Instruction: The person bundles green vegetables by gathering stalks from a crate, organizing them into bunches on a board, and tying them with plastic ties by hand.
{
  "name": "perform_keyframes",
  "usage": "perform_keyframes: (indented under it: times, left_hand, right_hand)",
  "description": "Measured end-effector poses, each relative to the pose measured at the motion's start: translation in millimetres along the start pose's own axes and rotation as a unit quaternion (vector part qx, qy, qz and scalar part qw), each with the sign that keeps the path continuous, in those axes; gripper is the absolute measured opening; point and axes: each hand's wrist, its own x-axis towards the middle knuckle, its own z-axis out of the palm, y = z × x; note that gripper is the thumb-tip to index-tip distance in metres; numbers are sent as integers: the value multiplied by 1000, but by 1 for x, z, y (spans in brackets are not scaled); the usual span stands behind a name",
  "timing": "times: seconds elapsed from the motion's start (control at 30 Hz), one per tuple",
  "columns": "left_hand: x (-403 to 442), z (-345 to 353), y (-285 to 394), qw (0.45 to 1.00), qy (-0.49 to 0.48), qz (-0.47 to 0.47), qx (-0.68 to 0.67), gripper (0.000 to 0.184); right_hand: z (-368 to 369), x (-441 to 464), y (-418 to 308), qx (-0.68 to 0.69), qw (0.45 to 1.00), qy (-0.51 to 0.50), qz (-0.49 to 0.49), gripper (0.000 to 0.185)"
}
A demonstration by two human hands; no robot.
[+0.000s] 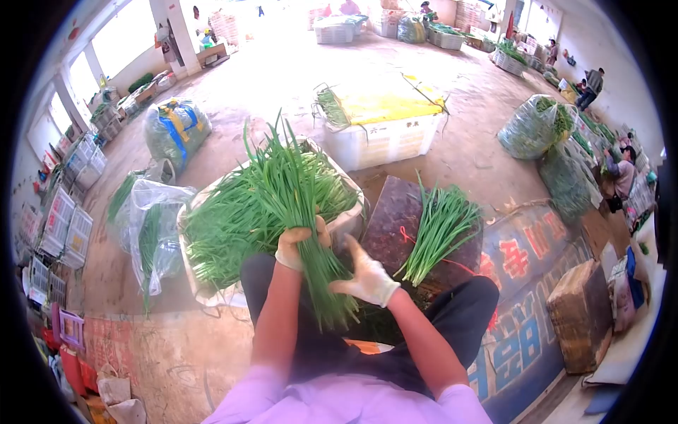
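Observation:
My left hand point(295, 246), in a pale glove with bare fingertips, is wrapped round a bunch of long green stalks point(304, 205) held upright over my lap. Just right of the bunch's lower part, my right hand point(369, 275), gloved too, has its thumb and fingers apart, the thumb close to the stalks. Behind the bunch stands a white crate point(191, 272) full of green stalks. On a dark board point(390, 212) to the right lies another bunch point(441, 230), with a red string point(406, 234) beside it.
Ahead stands a white box point(381, 145) under a yellow cover. Clear plastic bags point(169, 198) of greens lie left of the crate, and stuffed bags point(530, 131) stand at the right. A brown box point(580, 314) sits at lower right. People point(592, 88) are at the far right.

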Motion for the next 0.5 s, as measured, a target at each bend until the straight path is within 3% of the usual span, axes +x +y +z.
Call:
perform_keyframes:
  times: [0.07,0.1,0.2,0.23,0.3,0.37,0.4,0.5]
  left_hand:
    - [-1,11,-2,996,93,3,-18,59]
    - [0,8,-4,996,91,-3,-22,59]
    - [7,9,-16,984,169,-11,-48,60]
    - [10,13,-18,981,174,-57,-57,54]
    - [21,1,-33,975,217,-35,-11,44]
    - [30,-10,-44,978,199,-37,56,39]
    - [34,-10,-46,975,185,-32,122,34]
    - [41,27,-43,972,190,16,137,34]
  right_hand:
    - [21,-8,11,45,997,-51,31,127]
    - [29,-12,13,74,994,-62,46,129]
    - [47,-20,13,130,990,6,44,135]
    - [50,-22,13,147,988,21,41,138]
    - [50,-25,15,173,983,46,46,135]
    - [52,-23,20,188,977,81,65,130]
    - [65,-17,37,203,970,133,35,116]
    - [57,-7,45,167,977,128,48,100]
